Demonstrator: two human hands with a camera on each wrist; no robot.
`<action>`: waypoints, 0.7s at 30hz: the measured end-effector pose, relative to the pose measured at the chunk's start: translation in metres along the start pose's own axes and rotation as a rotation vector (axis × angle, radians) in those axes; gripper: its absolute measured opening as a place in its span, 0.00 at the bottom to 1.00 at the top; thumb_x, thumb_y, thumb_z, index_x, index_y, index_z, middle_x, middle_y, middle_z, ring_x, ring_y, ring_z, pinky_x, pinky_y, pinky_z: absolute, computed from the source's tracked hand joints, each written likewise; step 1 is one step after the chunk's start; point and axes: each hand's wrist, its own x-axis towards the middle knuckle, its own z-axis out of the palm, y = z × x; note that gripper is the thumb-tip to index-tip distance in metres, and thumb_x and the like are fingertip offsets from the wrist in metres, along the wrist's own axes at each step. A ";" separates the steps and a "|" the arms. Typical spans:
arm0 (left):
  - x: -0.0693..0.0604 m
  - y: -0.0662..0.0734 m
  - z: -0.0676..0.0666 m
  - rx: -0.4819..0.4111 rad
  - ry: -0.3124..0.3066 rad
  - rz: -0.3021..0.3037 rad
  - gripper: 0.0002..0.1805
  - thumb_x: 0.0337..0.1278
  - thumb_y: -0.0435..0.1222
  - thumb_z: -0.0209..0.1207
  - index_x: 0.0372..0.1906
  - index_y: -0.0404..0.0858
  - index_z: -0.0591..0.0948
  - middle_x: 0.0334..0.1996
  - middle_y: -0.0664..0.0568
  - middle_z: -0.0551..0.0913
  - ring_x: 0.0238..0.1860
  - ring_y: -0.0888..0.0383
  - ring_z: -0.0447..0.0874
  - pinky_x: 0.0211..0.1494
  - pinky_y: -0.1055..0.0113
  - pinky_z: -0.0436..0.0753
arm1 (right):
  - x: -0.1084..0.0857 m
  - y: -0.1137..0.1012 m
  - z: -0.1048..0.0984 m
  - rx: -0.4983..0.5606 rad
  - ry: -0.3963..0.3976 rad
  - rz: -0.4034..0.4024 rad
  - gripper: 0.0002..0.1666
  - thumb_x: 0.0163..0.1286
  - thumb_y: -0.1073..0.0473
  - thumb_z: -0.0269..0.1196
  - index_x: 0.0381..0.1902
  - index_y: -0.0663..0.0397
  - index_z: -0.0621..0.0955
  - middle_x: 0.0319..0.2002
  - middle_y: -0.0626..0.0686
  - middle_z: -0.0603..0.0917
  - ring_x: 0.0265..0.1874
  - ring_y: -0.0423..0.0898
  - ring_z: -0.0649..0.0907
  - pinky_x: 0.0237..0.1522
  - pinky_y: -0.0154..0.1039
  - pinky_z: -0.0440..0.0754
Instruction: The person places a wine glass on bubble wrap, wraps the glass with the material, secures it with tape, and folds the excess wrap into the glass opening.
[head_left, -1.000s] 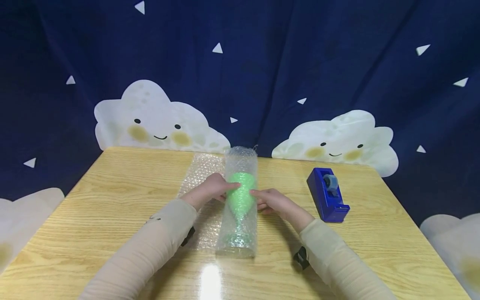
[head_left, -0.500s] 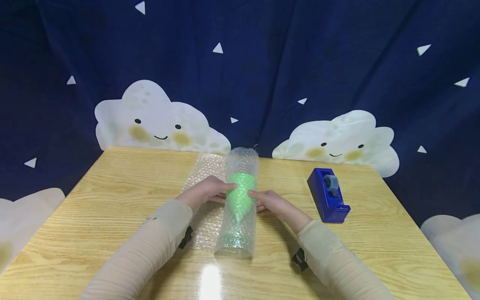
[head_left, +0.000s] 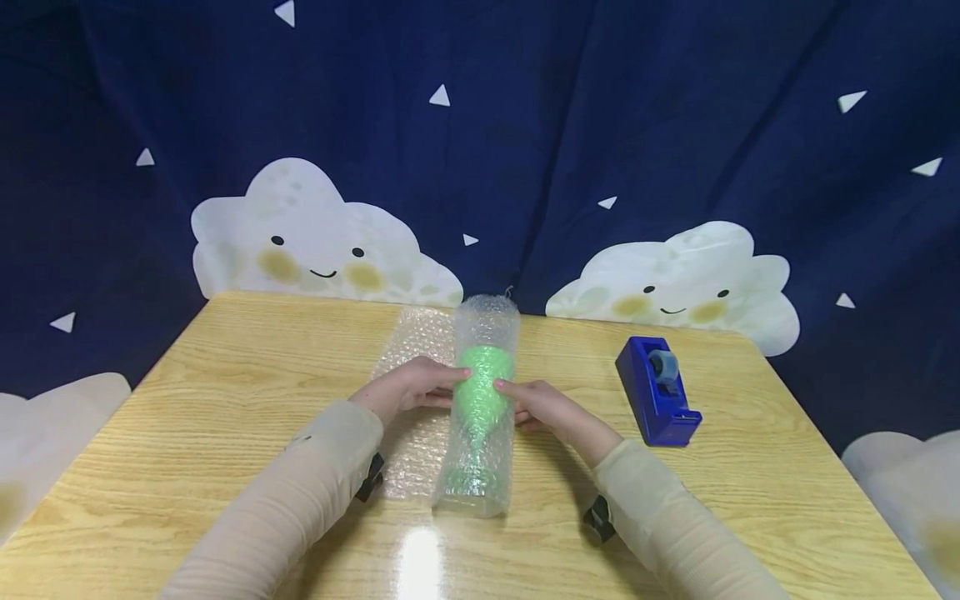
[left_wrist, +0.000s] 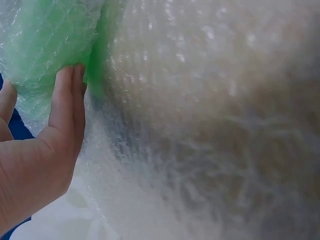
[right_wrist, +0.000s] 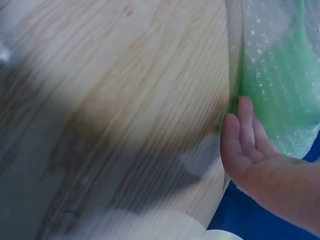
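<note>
A green goblet-shaped thing (head_left: 482,404) lies inside a roll of clear bubble wrap (head_left: 487,319) at the middle of the table, its wide end pointing away. A flat stretch of bubble wrap (head_left: 418,468) extends from the roll's left side. My left hand (head_left: 408,386) holds the roll's left side, thumb on top over the green and fingers low against its side. Opposite it, my right hand (head_left: 551,407) grips the right side likewise. In the right wrist view, fingertips (right_wrist: 245,107) touch the wrap's lower edge. Film covers the green thing's details.
A blue tape dispenser (head_left: 657,392) with a roll of tape stands on the wooden table (head_left: 247,375), right of my right hand. A dark blue curtain (head_left: 510,125) with smiling clouds hangs directly behind the table's back edge.
The flat bubble wrap's left edge has shifted right, so a narrower strip shows. My left hand has drawn slightly left, its thumb back a little on the roll. My right hand has barely moved.
</note>
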 end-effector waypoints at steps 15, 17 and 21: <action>-0.001 -0.009 0.002 -0.136 -0.048 -0.008 0.24 0.63 0.39 0.55 0.58 0.27 0.72 0.47 0.40 0.82 0.34 0.60 0.83 0.52 0.64 0.81 | 0.001 0.000 0.002 -0.028 0.029 0.025 0.40 0.69 0.40 0.50 0.60 0.73 0.69 0.42 0.62 0.85 0.39 0.46 0.85 0.49 0.45 0.81; -0.001 -0.011 0.001 -0.159 -0.062 -0.009 0.25 0.64 0.39 0.54 0.59 0.27 0.70 0.48 0.40 0.82 0.34 0.60 0.83 0.53 0.64 0.81 | 0.001 0.000 0.003 -0.027 0.032 0.025 0.41 0.69 0.39 0.50 0.60 0.73 0.69 0.42 0.62 0.85 0.38 0.46 0.85 0.48 0.45 0.81; -0.002 -0.013 -0.001 -0.195 -0.090 -0.012 0.25 0.65 0.39 0.52 0.61 0.28 0.68 0.43 0.43 0.84 0.34 0.61 0.83 0.54 0.63 0.80 | 0.001 -0.002 0.005 -0.036 0.033 0.030 0.42 0.68 0.38 0.50 0.61 0.72 0.68 0.43 0.62 0.85 0.40 0.47 0.85 0.49 0.45 0.81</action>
